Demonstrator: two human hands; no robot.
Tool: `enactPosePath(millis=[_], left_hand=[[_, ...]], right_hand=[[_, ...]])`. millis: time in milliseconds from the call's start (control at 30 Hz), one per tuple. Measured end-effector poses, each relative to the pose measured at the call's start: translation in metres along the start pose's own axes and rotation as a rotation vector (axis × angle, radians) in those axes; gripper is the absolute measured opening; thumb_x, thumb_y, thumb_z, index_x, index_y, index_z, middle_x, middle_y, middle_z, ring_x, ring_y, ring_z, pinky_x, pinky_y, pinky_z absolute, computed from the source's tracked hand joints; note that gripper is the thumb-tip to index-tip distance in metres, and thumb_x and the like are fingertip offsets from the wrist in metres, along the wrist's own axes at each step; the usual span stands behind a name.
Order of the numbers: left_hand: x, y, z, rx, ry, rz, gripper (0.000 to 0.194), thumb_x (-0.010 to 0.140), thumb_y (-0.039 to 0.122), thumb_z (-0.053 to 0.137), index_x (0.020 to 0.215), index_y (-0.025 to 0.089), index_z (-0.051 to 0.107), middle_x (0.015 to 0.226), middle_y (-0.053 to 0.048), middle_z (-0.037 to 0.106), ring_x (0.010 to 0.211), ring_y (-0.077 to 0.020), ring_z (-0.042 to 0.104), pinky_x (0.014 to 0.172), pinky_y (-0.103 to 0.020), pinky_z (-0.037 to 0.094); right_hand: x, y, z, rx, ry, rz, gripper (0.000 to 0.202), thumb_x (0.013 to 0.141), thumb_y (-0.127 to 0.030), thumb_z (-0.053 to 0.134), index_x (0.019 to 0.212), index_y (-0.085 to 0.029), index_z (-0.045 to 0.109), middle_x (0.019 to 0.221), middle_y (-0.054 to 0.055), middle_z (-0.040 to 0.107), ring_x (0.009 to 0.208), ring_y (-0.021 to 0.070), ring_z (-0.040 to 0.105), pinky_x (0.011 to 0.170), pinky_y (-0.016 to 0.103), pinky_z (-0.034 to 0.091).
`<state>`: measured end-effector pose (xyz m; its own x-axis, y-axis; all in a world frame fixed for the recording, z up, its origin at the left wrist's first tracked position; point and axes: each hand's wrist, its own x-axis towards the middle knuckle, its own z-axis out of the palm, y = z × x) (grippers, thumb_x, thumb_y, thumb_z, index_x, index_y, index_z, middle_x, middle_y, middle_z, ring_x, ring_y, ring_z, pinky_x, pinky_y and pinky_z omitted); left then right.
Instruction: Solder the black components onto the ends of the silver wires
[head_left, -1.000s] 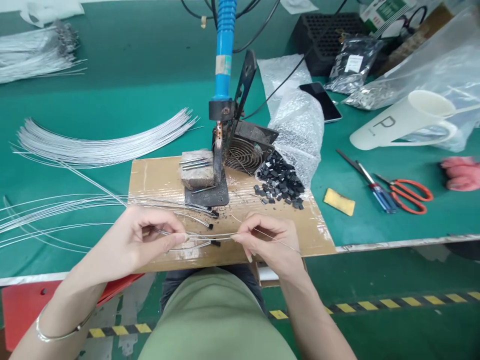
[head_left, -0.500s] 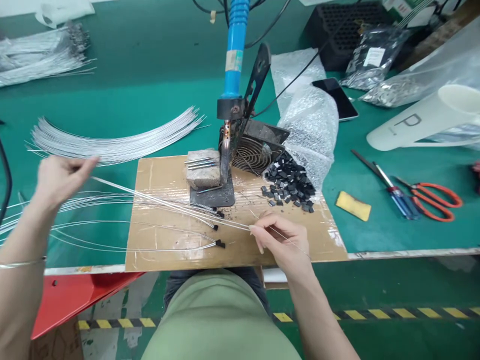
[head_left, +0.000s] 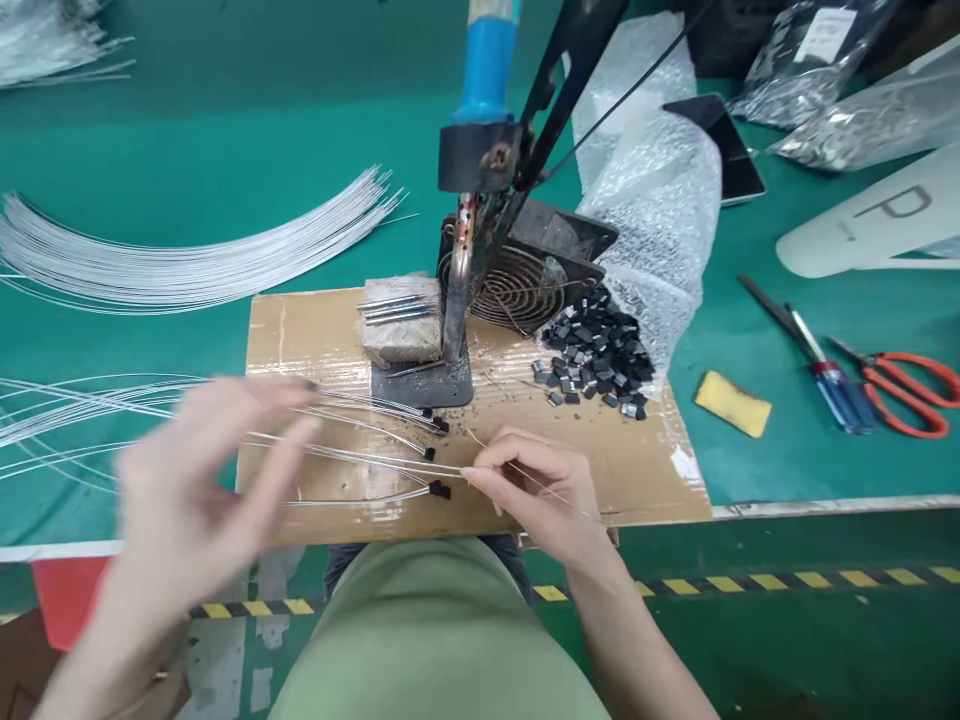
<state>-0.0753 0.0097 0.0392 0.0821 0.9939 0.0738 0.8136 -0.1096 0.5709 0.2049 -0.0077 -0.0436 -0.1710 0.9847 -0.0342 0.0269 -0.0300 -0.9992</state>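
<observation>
Several thin white wires [head_left: 409, 463] are pinched between the thumb and forefinger of my right hand [head_left: 544, 490], over the front of the cardboard. A finer strand crosses that hand's fingers. My left hand [head_left: 202, 480], blurred by motion, is above the cardboard's left edge; its thumb and forefinger are apart, with nothing visibly held between them. Beneath and beside it run other white wires [head_left: 97, 408]. Some wires end in small black connectors [head_left: 439, 489] lying on the cardboard [head_left: 660, 480] between my hands.
Behind my hands stands a blue-handled hot tool [head_left: 487, 65] on a bracket, beside a stone-like block [head_left: 401, 335] and a fan [head_left: 517, 285]. Black connector pieces [head_left: 600, 345] are heaped right. Farther right are a yellow sponge [head_left: 733, 403], screwdriver [head_left: 840, 395] and orange-handled scissors [head_left: 911, 390]. A wire bundle [head_left: 202, 265] lies back left.
My left hand has moved right and toward me, from near the wire bundle to over the cardboard. My right hand keeps its pinch on the wires. The view has shifted closer.
</observation>
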Motion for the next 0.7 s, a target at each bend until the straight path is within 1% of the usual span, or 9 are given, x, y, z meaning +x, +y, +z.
enactPosePath(millis=[33, 67, 133, 200, 300, 367, 500, 567, 700], left_hand=[[-0.004, 0.017, 0.019, -0.047, -0.037, 0.198, 0.02, 0.097, 0.027, 0.067, 0.116, 0.031, 0.069, 0.116, -0.003, 0.078, 0.109, -0.0275, 0.07, 0.098, -0.048, 0.053], [-0.006, 0.03, 0.036, -0.066, -0.129, 0.276, 0.027, 0.098, 0.02, 0.065, 0.123, 0.028, 0.066, 0.12, -0.005, 0.077, 0.111, -0.0258, 0.069, 0.098, -0.045, 0.053], [-0.009, 0.047, 0.061, -0.109, -0.236, 0.308, 0.031, 0.099, 0.011, 0.059, 0.128, 0.021, 0.062, 0.121, -0.009, 0.074, 0.112, -0.0245, 0.066, 0.098, -0.042, 0.051], [-0.009, 0.053, 0.074, -0.159, -0.288, 0.303, 0.025, 0.1, 0.009, 0.055, 0.123, 0.019, 0.061, 0.109, -0.007, 0.074, 0.099, -0.022, 0.064, 0.091, -0.039, 0.049], [-0.008, 0.052, 0.079, -0.203, -0.339, 0.248, 0.017, 0.103, 0.011, 0.052, 0.112, 0.022, 0.061, 0.086, 0.0, 0.069, 0.078, -0.0184, 0.056, 0.079, -0.035, 0.045], [-0.006, 0.05, 0.078, -0.244, -0.388, 0.169, 0.012, 0.104, 0.015, 0.052, 0.106, 0.023, 0.061, 0.077, 0.001, 0.065, 0.075, -0.0186, 0.054, 0.072, -0.033, 0.043], [-0.002, 0.048, 0.077, -0.393, -0.454, -0.021, 0.014, 0.106, 0.025, 0.052, 0.097, 0.024, 0.063, 0.077, 0.0, 0.06, 0.073, -0.0172, 0.053, 0.062, -0.029, 0.039], [0.0, 0.048, 0.077, -0.464, -0.461, -0.1, 0.018, 0.107, 0.029, 0.052, 0.094, 0.024, 0.065, 0.077, 0.001, 0.059, 0.069, -0.0159, 0.05, 0.06, -0.029, 0.037], [0.003, 0.047, 0.076, -0.566, -0.433, -0.215, 0.021, 0.105, 0.034, 0.057, 0.09, 0.022, 0.066, 0.073, 0.001, 0.058, 0.063, -0.0141, 0.046, 0.057, -0.029, 0.034]], right_hand=[[0.0, -0.001, 0.001, -0.005, -0.002, -0.011, 0.022, 0.092, -0.021, 0.078, 0.071, -0.02, 0.071, 0.063, -0.003, 0.059, 0.056, 0.0109, 0.048, 0.052, 0.026, 0.035], [0.0, -0.002, 0.002, -0.012, -0.004, -0.018, 0.022, 0.092, -0.021, 0.078, 0.072, -0.02, 0.071, 0.063, -0.003, 0.059, 0.056, 0.0109, 0.049, 0.052, 0.027, 0.035], [0.001, -0.002, 0.003, -0.028, 0.006, -0.033, 0.02, 0.094, -0.022, 0.077, 0.075, -0.021, 0.072, 0.065, -0.003, 0.059, 0.057, 0.0112, 0.048, 0.053, 0.027, 0.035], [0.001, -0.003, 0.003, -0.043, 0.026, -0.051, 0.02, 0.095, -0.022, 0.076, 0.076, -0.021, 0.071, 0.066, -0.003, 0.059, 0.058, 0.0115, 0.048, 0.053, 0.027, 0.035], [0.003, -0.004, 0.003, -0.047, 0.042, -0.073, 0.02, 0.095, -0.022, 0.075, 0.076, -0.021, 0.07, 0.066, -0.003, 0.058, 0.058, 0.0113, 0.048, 0.053, 0.027, 0.034], [0.004, -0.004, 0.003, -0.038, 0.048, -0.082, 0.019, 0.096, -0.021, 0.075, 0.077, -0.021, 0.071, 0.066, -0.003, 0.058, 0.058, 0.0111, 0.048, 0.053, 0.026, 0.034], [0.003, -0.003, 0.006, -0.023, 0.096, -0.054, 0.021, 0.098, -0.025, 0.072, 0.077, -0.021, 0.073, 0.064, -0.003, 0.058, 0.058, 0.0124, 0.051, 0.055, 0.027, 0.039], [0.001, -0.002, 0.006, 0.063, 0.123, 0.002, 0.028, 0.104, -0.035, 0.064, 0.084, -0.022, 0.078, 0.067, 0.0, 0.061, 0.06, 0.0141, 0.057, 0.057, 0.028, 0.046], [-0.001, 0.002, 0.003, 0.35, 0.194, 0.145, 0.063, 0.108, -0.062, 0.038, 0.099, -0.021, 0.084, 0.079, 0.005, 0.065, 0.061, 0.0177, 0.064, 0.054, 0.032, 0.055]])
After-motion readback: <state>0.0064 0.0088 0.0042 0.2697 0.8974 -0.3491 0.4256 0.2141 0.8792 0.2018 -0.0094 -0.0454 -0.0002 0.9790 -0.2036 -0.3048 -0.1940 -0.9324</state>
